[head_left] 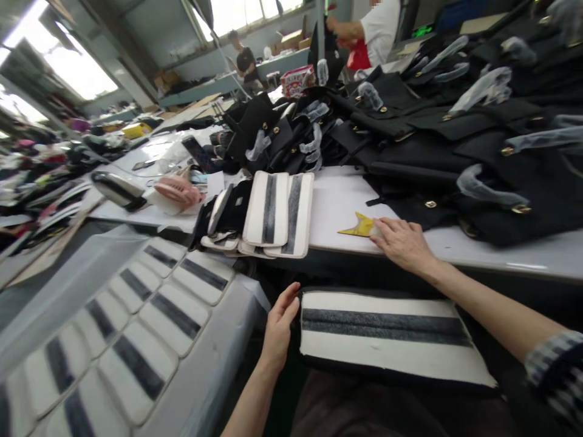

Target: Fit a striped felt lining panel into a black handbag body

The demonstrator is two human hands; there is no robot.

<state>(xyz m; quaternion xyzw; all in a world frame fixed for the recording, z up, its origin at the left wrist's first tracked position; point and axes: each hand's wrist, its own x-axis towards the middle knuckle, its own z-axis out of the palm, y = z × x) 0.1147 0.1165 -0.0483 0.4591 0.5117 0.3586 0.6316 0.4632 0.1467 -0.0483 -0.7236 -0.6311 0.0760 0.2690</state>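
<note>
My right hand rests on the edge of the white worktable, its fingers closed on the near end of a flat yellow piece with a forked outline. A black bag part lies across my lap, its upper face a long cream panel with a dark grey stripe along it. At that panel's left end is my left hand, fingers stretched and thumb close to the corner. Whether it touches the edge I cannot tell. Left of the yellow piece, several cream panels with grey stripes are stacked on the table.
More striped cream panels lie in rows on a covered surface at the left. Black bags with plastic-wrapped handles pile up at the right and back. A pink fan and a metal flask are nearby. Other people are farther back.
</note>
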